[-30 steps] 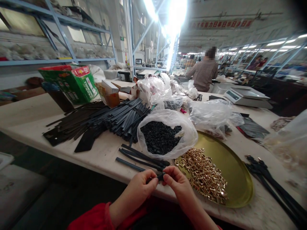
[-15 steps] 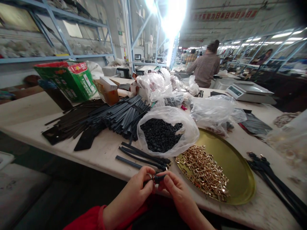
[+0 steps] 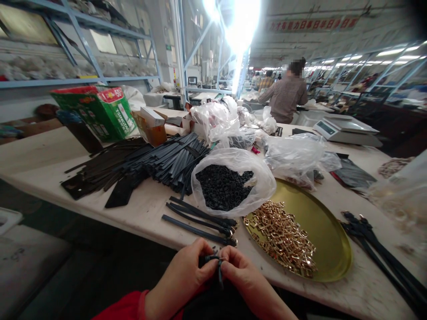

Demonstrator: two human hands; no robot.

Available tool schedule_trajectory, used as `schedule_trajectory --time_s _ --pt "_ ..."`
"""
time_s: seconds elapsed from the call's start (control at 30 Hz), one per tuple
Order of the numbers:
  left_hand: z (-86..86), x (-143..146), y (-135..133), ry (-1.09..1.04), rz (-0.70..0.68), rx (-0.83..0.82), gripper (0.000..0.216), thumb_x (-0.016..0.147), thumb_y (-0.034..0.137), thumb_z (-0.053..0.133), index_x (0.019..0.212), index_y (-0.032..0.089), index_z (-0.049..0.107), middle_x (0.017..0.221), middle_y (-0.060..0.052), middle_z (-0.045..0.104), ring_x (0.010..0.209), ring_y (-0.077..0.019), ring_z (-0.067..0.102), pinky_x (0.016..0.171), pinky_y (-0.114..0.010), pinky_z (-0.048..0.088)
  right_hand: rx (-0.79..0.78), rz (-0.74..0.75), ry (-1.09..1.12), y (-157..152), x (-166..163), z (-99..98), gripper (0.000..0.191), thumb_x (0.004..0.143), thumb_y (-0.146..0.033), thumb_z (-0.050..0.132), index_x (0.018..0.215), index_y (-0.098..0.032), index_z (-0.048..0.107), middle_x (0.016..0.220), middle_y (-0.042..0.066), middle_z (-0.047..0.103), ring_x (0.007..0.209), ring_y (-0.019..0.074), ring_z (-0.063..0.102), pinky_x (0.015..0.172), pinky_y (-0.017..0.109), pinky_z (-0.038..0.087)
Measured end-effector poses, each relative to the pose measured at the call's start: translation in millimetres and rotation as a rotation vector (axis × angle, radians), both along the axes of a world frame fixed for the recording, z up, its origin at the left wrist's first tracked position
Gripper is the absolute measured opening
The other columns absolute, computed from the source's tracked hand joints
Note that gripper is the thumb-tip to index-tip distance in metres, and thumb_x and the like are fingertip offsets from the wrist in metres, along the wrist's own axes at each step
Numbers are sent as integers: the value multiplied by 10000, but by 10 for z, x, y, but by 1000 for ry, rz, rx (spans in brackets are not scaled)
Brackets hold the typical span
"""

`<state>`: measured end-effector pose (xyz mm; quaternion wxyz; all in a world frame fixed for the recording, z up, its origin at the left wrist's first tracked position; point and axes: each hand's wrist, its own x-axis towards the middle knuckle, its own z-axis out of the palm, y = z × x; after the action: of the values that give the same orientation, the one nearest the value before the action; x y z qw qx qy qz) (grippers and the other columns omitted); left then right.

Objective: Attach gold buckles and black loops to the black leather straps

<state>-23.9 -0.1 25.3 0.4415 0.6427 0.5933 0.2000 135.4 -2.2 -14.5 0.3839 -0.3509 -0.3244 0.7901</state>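
Note:
Both hands meet just off the table's front edge, working on one dark strap. My left hand pinches the strap between thumb and fingers. From the other side, my right hand pinches it at a small shiny metal piece, probably a buckle, mostly covered by the fingertips. Beyond the hands lie several dark straps with gold buckles at their right ends. A clear plastic bag of small black loops stands behind them. Right of it, gold buckles are heaped on a round gold tray.
A large pile of dark strips lies at left, before a green and red carton. Finished-looking straps lie at far right. Plastic bags and a scale stand farther back. A person is beyond the table.
The strap between my hands has turned, and its end now points down between the fingertips. Both hands have shifted slightly lower, uncovering the buckle end of the nearest strap on the table.

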Motion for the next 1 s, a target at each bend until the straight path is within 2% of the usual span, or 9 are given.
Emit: schedule_trajectory --time_s 0.1,0.2,0.27,0.3,0.37,0.47,0.73,0.87,1.0 --pt "-17 14 -22 -215 -29 -104 208 764 323 544 856 145 596 799 -25 642 742 -168 571 668 -248 412 99 -64 -125 22 1 -18 367 687 -473 653 648 -185 429 583 -53 480 544 85 423 536 207 324" --pt "-93 9 -51 -453 -19 -257 263 746 316 561 929 127 583 789 -28 639 703 -154 571 634 -242 424 264 -214 -425 48 -3 -98 373 698 -472 613 607 -214 358 520 -68 443 487 91 402 485 213 317" --pt "-150 -4 -64 -553 -17 -318 271 749 286 549 968 129 576 798 -22 632 680 -135 563 608 -226 419 362 -284 -603 47 6 -155 295 700 -405 612 666 -220 384 522 -81 421 471 96 397 467 214 311" --pt "-176 -12 -67 -577 -24 -329 268 754 268 539 983 135 578 821 -20 631 686 -128 562 615 -223 421 402 -268 -650 38 16 -174 236 719 -372 592 726 -217 413 539 -80 426 482 102 408 474 217 318" --pt "-216 -22 -69 -586 -41 -348 270 760 234 524 1010 149 583 873 -18 632 704 -123 569 642 -228 433 454 -131 -661 9 41 -190 156 778 -337 518 824 -211 439 575 -66 456 517 115 440 500 225 340" --pt "-254 -11 -68 -574 -56 -378 303 728 163 515 1023 153 586 930 -20 642 713 -126 586 674 -245 449 502 69 -658 -50 81 -172 123 843 -315 415 796 -206 445 623 -38 488 582 129 466 548 238 365" --pt "-285 23 -133 -532 -81 -488 327 641 82 508 948 142 603 863 -2 665 691 -124 602 646 -227 447 709 283 -887 -165 163 -93 85 837 -227 415 784 -194 473 749 21 585 668 151 520 601 251 382" --pt "-237 -8 -168 -548 -127 -538 367 687 107 492 1039 160 584 956 -15 662 788 -142 611 712 -244 453 714 331 -907 -179 194 -23 82 835 -203 419 773 -198 472 766 24 605 689 152 543 608 242 391" --pt "-203 29 -187 -552 -124 -569 344 692 117 502 1025 151 585 860 -6 669 723 -134 608 680 -242 452 697 369 -835 -209 211 50 75 845 -199 401 804 -200 463 798 27 609 715 151 550 629 237 406"
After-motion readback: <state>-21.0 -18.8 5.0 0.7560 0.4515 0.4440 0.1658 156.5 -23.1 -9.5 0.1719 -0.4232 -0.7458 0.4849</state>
